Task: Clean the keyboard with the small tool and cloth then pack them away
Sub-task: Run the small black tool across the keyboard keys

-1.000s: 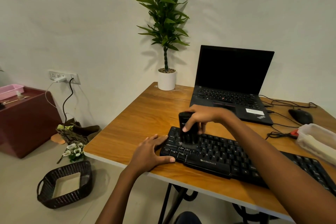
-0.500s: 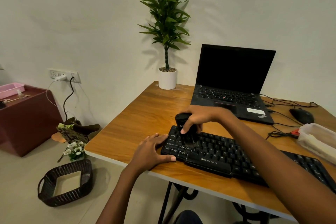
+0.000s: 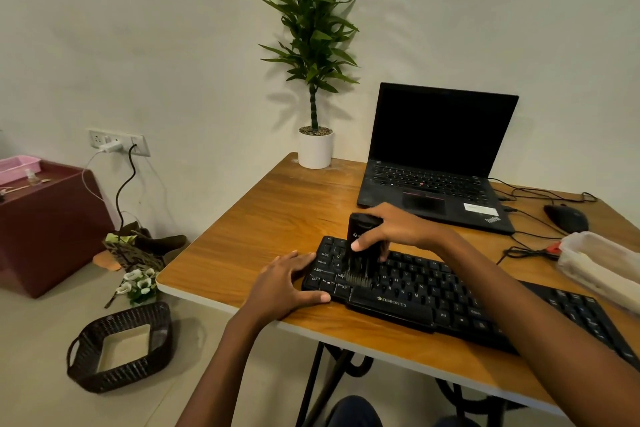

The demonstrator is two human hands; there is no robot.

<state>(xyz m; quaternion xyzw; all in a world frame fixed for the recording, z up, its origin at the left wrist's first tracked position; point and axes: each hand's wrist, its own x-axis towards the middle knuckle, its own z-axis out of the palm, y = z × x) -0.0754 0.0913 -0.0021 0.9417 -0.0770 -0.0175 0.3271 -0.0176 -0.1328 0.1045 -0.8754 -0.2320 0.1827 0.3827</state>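
Fingers (image 3: 358, 245) of the right hand (image 3: 398, 227) wrap around a small black brush tool (image 3: 363, 246), held upright with its bristles down on the left-side keys of the black keyboard (image 3: 450, 302). Left hand (image 3: 287, 284) lies flat, fingers spread, against the keyboard's left end, its thumb along the front edge. Keyboard sits near the tabletop (image 3: 270, 229) front edge; an open laptop (image 3: 436, 156) stands behind it.

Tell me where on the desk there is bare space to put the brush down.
Bare wood lies between the potted plant, the laptop and the keyboard, left of the brush in the right hand. The right side is crowded: mouse, cables, plastic container.
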